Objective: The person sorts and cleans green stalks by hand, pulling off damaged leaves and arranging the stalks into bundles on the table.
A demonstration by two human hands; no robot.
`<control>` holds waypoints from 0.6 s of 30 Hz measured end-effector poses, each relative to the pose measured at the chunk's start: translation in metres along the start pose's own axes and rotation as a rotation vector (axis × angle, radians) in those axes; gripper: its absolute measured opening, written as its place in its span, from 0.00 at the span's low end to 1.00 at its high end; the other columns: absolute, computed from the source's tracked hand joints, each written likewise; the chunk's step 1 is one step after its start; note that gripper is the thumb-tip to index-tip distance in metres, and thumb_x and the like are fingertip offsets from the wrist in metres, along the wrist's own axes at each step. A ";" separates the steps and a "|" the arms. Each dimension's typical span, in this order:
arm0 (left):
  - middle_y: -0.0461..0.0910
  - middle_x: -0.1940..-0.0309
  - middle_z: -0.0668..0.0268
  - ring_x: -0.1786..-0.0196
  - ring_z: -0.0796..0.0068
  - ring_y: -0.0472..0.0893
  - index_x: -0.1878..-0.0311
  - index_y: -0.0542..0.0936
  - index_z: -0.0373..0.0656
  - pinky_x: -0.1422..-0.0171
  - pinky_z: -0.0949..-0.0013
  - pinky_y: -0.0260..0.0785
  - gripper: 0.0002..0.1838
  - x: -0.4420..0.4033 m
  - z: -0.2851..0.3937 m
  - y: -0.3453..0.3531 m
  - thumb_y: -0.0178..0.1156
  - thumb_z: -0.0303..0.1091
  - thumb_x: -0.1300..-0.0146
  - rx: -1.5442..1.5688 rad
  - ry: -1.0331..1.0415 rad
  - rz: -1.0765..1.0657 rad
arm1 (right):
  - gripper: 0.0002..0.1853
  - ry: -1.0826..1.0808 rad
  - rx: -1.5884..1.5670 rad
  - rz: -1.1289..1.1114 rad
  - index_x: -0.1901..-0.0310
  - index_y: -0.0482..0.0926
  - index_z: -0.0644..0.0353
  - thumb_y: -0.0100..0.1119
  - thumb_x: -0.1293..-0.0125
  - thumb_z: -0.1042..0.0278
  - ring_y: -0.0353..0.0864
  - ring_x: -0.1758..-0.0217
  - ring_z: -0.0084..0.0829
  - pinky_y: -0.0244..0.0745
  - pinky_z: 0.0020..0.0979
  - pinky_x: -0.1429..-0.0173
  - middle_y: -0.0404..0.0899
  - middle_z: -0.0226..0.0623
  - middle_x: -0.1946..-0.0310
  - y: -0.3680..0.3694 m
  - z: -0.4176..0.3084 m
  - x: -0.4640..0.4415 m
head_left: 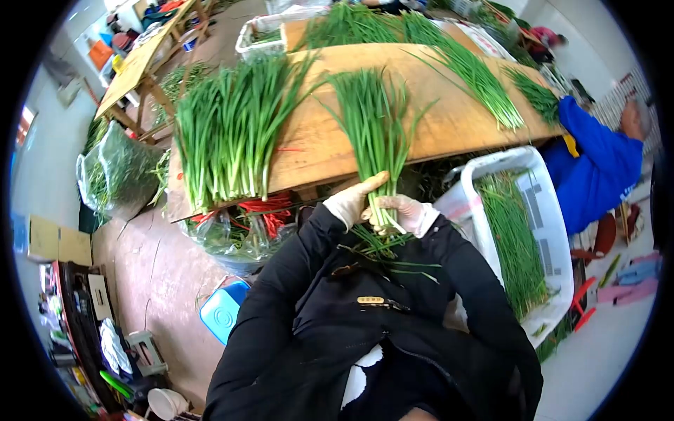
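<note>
My left hand [353, 202], in a pale glove, is closed around the lower stems of a bunch of garlic chives [375, 130]. The bunch's leaves stretch away from me over the edge of the wooden table. My right hand [408, 212], gloved too, has its fingers closed at the pale stem ends of the same bunch. Some loose chive blades [390, 256] lie on my lap below the hands. To the left on the table, a wide pile of chives [232, 130] lies with its stem ends toward me.
The wooden table [316, 151] spans ahead, with more chives [484, 84] at its right. A white crate [554, 231] of chives stands by my right arm. Red ties [270, 214] and a plastic bag are under the table's left. A person in blue [597, 165] sits at right.
</note>
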State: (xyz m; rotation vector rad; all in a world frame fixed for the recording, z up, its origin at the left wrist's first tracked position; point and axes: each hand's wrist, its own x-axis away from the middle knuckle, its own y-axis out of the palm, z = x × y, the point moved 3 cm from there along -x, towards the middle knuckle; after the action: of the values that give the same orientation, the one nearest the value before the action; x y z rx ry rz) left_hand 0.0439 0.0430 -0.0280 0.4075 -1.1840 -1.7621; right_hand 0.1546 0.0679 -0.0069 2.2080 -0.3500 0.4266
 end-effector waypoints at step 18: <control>0.75 0.56 0.60 0.56 0.67 0.76 0.48 0.67 0.40 0.45 0.57 0.67 0.23 -0.003 -0.024 0.030 0.56 0.42 0.42 0.385 0.301 -0.057 | 0.10 -0.389 1.174 0.775 0.72 0.73 0.59 0.55 0.41 0.61 0.75 0.82 0.25 0.67 0.26 0.76 0.75 0.33 0.84 0.049 0.011 0.083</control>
State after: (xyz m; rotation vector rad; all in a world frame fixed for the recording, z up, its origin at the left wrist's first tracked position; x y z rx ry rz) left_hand 0.0771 0.0299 -0.0146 0.9083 -1.2977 -1.4521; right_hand 0.2125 0.0211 0.0550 3.2326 -1.4967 0.7262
